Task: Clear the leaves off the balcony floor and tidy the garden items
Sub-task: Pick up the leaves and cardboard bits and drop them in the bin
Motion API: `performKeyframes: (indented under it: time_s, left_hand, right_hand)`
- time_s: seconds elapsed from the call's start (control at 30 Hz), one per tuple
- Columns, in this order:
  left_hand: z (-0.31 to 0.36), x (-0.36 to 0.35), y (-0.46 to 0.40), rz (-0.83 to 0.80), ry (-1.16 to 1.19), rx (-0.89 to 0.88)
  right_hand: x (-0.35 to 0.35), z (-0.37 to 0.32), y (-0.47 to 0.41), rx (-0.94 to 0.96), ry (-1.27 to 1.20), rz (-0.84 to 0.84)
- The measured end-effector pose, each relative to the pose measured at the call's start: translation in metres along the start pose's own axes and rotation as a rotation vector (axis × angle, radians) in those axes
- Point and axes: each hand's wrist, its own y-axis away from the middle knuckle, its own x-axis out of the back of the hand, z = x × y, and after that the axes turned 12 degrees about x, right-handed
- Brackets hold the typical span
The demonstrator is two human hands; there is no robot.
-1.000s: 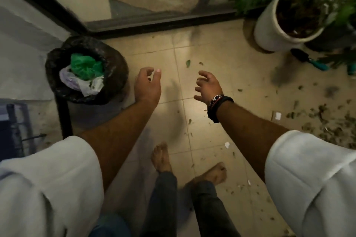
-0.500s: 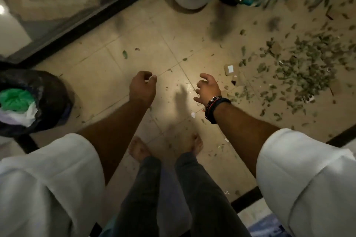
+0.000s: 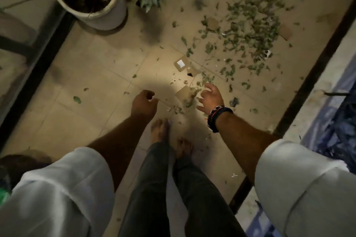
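Leaves (image 3: 248,31) now sit just ahead of the right hand (image 3: 211,98), bin gone from view; pile lies right of the white pot (image 3: 100,15). Right grip spread open, empty; left hand (image 3: 144,104) loosely curled, holding nothing. Gathering looks about to start.

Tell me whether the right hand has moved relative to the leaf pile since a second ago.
Yes. The right hand has come closer to the leaf pile; its spread fingers now hover over the pile's near edge.
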Motion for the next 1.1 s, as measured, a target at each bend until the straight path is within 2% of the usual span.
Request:
performKeyframes:
  time_s: [0.13, 0.27, 0.43, 0.67, 0.8, 0.9, 1.1]
  left_hand:
    - [0.032, -0.025, -0.016, -0.089, -0.101, -0.059]
    - [0.057, -0.061, -0.052, -0.139, -0.233, -0.124]
    - [0.074, -0.097, -0.086, -0.131, -0.396, -0.131]
    - [0.100, -0.131, -0.081, -0.133, -0.443, -0.102]
    - [0.113, -0.164, -0.102, -0.146, -0.427, -0.074]
    - [0.114, -0.196, -0.132, -0.181, -0.487, -0.078]
    - [0.121, -0.244, -0.205, -0.199, -0.618, -0.165]
  right_hand:
    - [0.039, 0.010, -0.019, -0.079, -0.078, 0.106]
    - [0.069, 0.031, -0.063, -0.070, -0.106, 0.208]
    - [0.097, 0.050, -0.098, -0.112, -0.222, 0.210]
    - [0.142, 0.060, -0.115, -0.088, 0.035, 0.142]
    - [0.160, 0.077, -0.145, -0.191, -0.107, 0.208]
    - [0.172, 0.110, -0.185, -0.203, -0.070, 0.247]
    - [0.185, 0.159, -0.245, -0.161, 0.240, 0.292]
